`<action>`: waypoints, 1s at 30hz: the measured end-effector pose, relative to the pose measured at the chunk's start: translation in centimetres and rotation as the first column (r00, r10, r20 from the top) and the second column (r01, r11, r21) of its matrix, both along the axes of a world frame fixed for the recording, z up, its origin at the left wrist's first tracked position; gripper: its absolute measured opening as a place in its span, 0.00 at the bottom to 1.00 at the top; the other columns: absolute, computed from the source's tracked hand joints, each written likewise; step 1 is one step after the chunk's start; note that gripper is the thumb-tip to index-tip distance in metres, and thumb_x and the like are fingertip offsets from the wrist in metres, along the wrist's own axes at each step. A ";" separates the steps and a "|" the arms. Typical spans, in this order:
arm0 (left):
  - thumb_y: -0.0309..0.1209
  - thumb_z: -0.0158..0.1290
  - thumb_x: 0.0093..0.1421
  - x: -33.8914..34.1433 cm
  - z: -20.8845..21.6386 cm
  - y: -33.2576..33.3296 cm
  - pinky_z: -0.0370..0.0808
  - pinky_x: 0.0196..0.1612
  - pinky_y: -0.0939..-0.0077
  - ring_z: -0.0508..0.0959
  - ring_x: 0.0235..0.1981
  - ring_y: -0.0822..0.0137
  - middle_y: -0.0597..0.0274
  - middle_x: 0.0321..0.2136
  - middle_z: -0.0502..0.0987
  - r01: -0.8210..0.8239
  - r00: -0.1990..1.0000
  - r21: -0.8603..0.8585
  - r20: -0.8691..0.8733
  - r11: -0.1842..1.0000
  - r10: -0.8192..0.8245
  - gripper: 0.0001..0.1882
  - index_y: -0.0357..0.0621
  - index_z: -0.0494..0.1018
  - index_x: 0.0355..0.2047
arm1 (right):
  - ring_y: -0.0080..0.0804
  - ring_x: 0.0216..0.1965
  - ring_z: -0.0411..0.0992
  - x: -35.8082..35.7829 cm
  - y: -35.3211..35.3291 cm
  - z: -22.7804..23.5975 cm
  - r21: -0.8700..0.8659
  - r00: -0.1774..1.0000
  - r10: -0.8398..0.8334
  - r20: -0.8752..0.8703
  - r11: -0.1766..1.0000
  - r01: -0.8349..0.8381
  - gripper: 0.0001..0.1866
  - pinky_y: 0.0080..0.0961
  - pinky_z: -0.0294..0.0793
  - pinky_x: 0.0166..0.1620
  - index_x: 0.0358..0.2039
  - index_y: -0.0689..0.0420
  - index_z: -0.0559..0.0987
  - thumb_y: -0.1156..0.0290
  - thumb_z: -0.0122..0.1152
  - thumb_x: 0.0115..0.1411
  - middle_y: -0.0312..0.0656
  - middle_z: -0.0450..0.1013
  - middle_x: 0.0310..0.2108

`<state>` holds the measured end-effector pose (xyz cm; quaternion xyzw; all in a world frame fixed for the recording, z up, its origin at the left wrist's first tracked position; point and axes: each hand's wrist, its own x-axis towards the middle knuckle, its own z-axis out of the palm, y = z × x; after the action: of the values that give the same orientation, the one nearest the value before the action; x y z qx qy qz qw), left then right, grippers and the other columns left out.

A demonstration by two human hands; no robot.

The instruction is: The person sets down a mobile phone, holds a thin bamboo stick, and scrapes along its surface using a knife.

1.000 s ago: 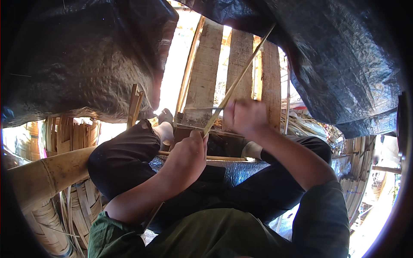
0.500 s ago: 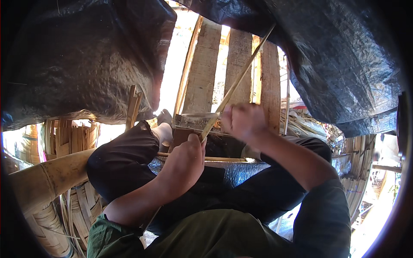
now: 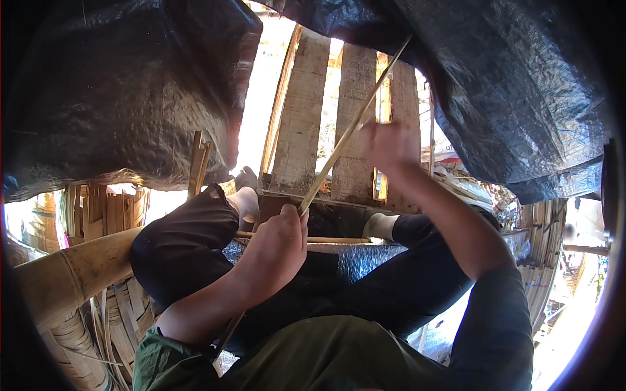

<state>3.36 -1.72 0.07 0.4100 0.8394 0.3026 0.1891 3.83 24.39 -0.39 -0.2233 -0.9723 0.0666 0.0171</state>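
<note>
Rising in a slant from the left hand (image 3: 282, 236), a long, pale bamboo strip (image 3: 336, 156) is gripped near its lower end, with the left fingers clamped around it and the thumb laid along it. The strip is carried up and to the right across three wooden slats (image 3: 297, 124), and its thin far tip is seen against the dark tarp (image 3: 521, 98) on the right. Just beside the strip, to the right of its middle, the right hand (image 3: 391, 144) is raised with its fingers curled (it is badly blurred, so whether anything is clamped in them cannot be told). Whether the strip is touched by that hand cannot be told either. Beneath the hands, the dark trousers (image 3: 186, 244) are seen with the knees spread wide, and a thin rod (image 3: 326, 240) is laid crosswise between the shins, with a silvery sheet (image 3: 372, 262) just below it. At the left, a thick bamboo pole (image 3: 78, 268) is set beside the knee, above woven bamboo work (image 3: 75, 335).
</note>
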 end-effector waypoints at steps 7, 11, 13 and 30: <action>0.31 0.44 0.69 -0.1 0.1 0.6 0.73 0.20 0.55 0.76 0.17 0.44 0.44 0.13 0.71 0.008 0.999 0.053 0.038 0.999 -0.010 0.14 0.34 0.62 0.27 | 0.55 0.21 0.75 -0.2 4.4 -0.6 0.031 0.992 -0.070 -0.105 0.997 0.074 0.22 0.46 0.78 0.28 0.19 0.60 0.77 0.63 0.40 0.62 0.57 0.73 0.17; 0.30 0.44 0.68 -0.5 -0.8 0.1 0.73 0.20 0.54 0.76 0.18 0.43 0.44 0.13 0.71 -0.017 0.999 0.005 0.038 1.000 0.017 0.14 0.33 0.63 0.27 | 0.53 0.17 0.74 1.5 -4.6 0.8 -0.189 0.992 0.114 0.060 0.977 -0.101 0.24 0.46 0.77 0.25 0.15 0.62 0.75 0.62 0.44 0.63 0.54 0.71 0.13; 0.30 0.44 0.68 -0.5 -0.6 0.2 0.74 0.22 0.52 0.77 0.19 0.42 0.43 0.13 0.71 -0.029 1.000 0.028 0.010 0.999 0.029 0.14 0.33 0.63 0.27 | 0.49 0.12 0.71 4.2 -8.0 0.7 -0.106 0.944 0.315 -0.102 0.940 -0.325 0.22 0.43 0.76 0.22 0.10 0.58 0.72 0.66 0.49 0.61 0.53 0.68 0.10; 0.40 0.38 0.72 -1.3 0.7 1.3 0.66 0.23 0.72 0.69 0.16 0.70 0.63 0.16 0.67 -0.081 0.802 -0.021 0.592 0.997 0.077 0.19 0.37 0.66 0.31 | 0.44 0.09 0.70 2.0 -3.8 0.4 -0.094 0.965 0.185 -0.187 0.974 -0.205 0.22 0.39 0.74 0.18 0.11 0.56 0.76 0.65 0.48 0.61 0.51 0.68 0.09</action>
<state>2.07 -0.45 0.73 0.2604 0.7541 0.4250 0.4276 5.87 20.61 0.00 -0.1202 -0.9789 0.1422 0.0844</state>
